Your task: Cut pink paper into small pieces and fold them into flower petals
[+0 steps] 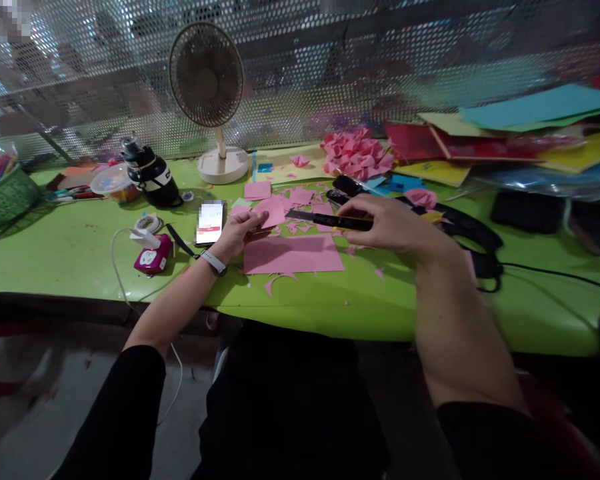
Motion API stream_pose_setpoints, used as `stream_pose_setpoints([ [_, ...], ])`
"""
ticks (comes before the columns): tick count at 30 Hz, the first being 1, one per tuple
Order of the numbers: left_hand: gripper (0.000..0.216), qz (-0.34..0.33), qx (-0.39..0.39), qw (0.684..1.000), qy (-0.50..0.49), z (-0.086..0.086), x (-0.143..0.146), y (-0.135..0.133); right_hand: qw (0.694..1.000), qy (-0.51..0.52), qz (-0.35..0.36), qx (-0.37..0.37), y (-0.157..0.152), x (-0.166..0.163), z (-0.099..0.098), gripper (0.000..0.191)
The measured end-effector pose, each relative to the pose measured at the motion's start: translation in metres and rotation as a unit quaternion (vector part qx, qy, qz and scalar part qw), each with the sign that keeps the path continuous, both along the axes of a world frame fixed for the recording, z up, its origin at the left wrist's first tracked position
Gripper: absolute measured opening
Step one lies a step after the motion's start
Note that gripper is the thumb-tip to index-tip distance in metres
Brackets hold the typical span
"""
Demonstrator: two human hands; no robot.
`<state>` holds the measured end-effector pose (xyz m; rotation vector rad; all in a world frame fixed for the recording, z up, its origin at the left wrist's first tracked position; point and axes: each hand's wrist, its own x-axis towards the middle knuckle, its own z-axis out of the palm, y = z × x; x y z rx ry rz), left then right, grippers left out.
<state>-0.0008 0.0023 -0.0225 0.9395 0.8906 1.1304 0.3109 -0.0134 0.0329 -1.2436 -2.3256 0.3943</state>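
Observation:
My left hand (241, 233) pinches a piece of pink paper (272, 212) between thumb and fingers, just above the table. In my right hand (387, 223) is a black utility knife (343, 221), its blade out and pointing left toward that paper. Below both hands lies a larger pink paper rectangle (294, 255). Pink scraps and smaller cut pieces are strewn around and behind it. A pink square stack (257, 191) rests behind the held paper. Past the knife, a black tool (347, 187), possibly a stapler, is partly hidden by my right hand.
A phone (210, 223), a magenta socket block (153, 255) with a white cable, and a black bottle (153, 173) stand to the left. A fan (207, 73) and a heap of folded pink paper (356, 153) are behind. A black glue gun (473, 233), apparently, trails a cord at right.

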Motion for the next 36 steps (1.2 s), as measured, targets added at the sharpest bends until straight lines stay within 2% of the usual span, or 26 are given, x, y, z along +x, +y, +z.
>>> stream_pose_setpoints([
  [8, 0.038, -0.03, 0.015, 0.999, 0.021, 0.0, 0.002, -0.003, 0.999, -0.02, 0.01, 0.03, 0.005, -0.003, -0.01, 0.025],
  [13, 0.04, -0.041, -0.02, 0.999, -0.005, 0.003, 0.007, -0.009, 0.998, -0.036, 0.03, 0.041, 0.004, -0.009, -0.015, 0.027],
  [21, 0.034, -0.037, -0.009, 0.998, 0.055, -0.005, 0.012, -0.009, 0.997, -0.052, 0.057, 0.028, 0.001, -0.017, -0.017, 0.029],
  [27, 0.033, 0.037, -0.015, 0.999, -0.011, -0.005, 0.015, -0.009, 0.997, -0.051, 0.045, 0.046, -0.002, -0.024, -0.02, 0.03],
  [32, 0.033, 0.037, -0.036, 0.998, -0.034, -0.002, 0.02, -0.014, 0.997, -0.045, 0.039, 0.052, -0.004, -0.032, -0.022, 0.031],
  [36, 0.036, 0.0, -0.04, 0.998, -0.056, 0.001, 0.024, -0.02, 0.997, -0.053, 0.041, 0.047, -0.003, -0.03, -0.021, 0.031],
])
